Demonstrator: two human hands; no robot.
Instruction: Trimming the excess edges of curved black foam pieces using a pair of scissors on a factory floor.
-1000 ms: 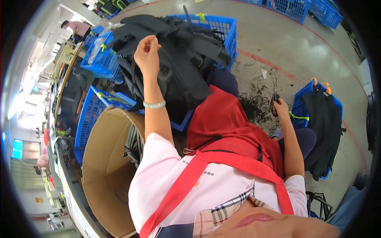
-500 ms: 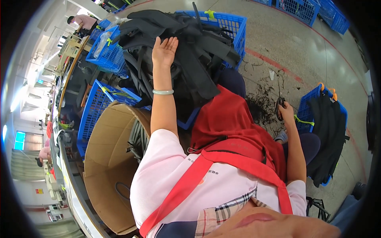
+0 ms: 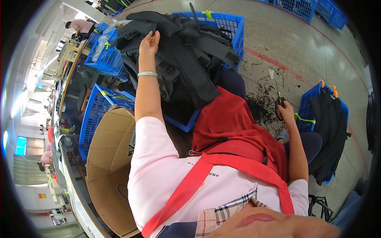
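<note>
A heap of black padded straps point(image 3: 190, 59) fills and overhangs a large blue crate point(image 3: 237, 33) in front of me. My left hand point(image 3: 149, 43) reaches onto the heap's left part, its fingers closed on the edge of a black strap point(image 3: 139, 27). Some fingertips are hard to make out against the dark fabric. Off to the right, low beside my knee, my right hand point(image 3: 287, 112) grips scissors point(image 3: 278, 108) by their black handles, blades pointing away from me. The scissors touch no strap.
Dark thread scraps point(image 3: 260, 101) litter the floor near the scissors. At right stands a blue basket point(image 3: 303, 104) with black straps point(image 3: 327, 135) draped over it. An open cardboard box point(image 3: 109, 158) and another blue crate point(image 3: 89, 123) are at left, near a long worktable point(image 3: 71, 190).
My left hand has moved left and slightly away across the heap, going from an open, spread palm to fingers closed at a strap edge. The right hand and scissors have barely moved.
</note>
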